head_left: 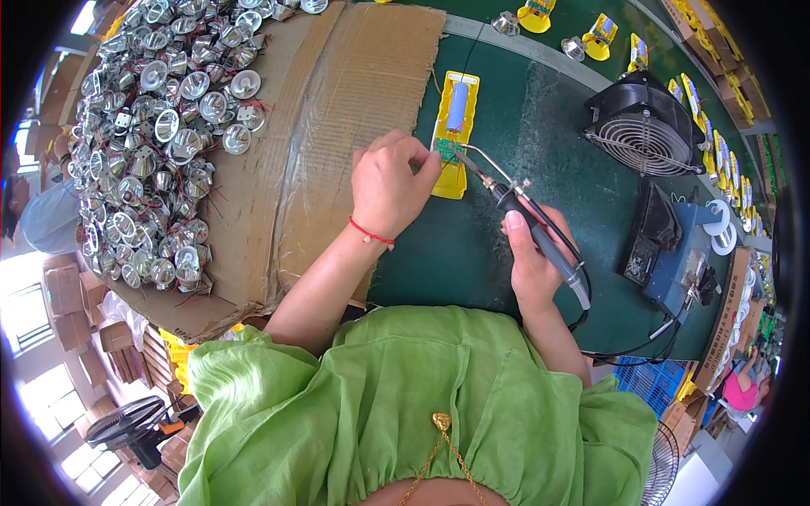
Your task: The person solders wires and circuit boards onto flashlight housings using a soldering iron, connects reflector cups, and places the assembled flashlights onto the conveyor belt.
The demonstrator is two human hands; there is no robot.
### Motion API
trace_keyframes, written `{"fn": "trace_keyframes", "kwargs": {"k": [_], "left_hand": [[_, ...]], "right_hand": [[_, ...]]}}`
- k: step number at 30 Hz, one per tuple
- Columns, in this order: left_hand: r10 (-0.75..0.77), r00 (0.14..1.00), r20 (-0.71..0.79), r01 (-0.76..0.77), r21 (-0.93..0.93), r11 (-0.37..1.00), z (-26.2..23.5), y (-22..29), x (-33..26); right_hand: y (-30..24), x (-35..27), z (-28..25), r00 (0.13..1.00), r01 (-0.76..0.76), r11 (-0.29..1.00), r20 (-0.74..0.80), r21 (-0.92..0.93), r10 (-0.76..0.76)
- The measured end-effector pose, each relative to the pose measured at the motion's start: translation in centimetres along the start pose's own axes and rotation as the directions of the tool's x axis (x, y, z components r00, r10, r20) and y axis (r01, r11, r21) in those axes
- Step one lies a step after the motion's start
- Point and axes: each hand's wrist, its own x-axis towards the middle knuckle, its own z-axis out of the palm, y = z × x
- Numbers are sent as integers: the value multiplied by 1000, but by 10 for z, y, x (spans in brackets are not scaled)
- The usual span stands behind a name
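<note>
My right hand grips a soldering iron with a dark handle and a thin metal solder-feed tube beside its tip. The tip meets or hovers just over a small green circuit board; contact is too fine to tell. That board lies in an open yellow plastic housing, below a blue cylindrical battery cell. Thin wires run around the board. At the board's left edge my left hand is closed in a pinch, and whatever its fingertips hold is hidden.
Many silvery reflector cups with red wires are heaped on cardboard at left. A black fan and a blue soldering station stand at right on the green tabletop. More yellow housings line the far right.
</note>
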Motion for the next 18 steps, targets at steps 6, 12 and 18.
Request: {"fn": "trace_keyframes", "kwargs": {"k": [6, 12, 18], "left_hand": [[-9, 982, 191, 21, -64, 998, -13, 0, 2], [30, 970, 239, -41, 40, 998, -12, 0, 6], [24, 961, 275, -38, 46, 998, -12, -3, 9]], "right_hand": [[-5, -2, -7, 1000, 0, 1000, 27, -25, 1], [-4, -3, -6, 1000, -16, 999, 24, -28, 17], [-2, -4, -7, 998, -26, 999, 48, -44, 28]]}}
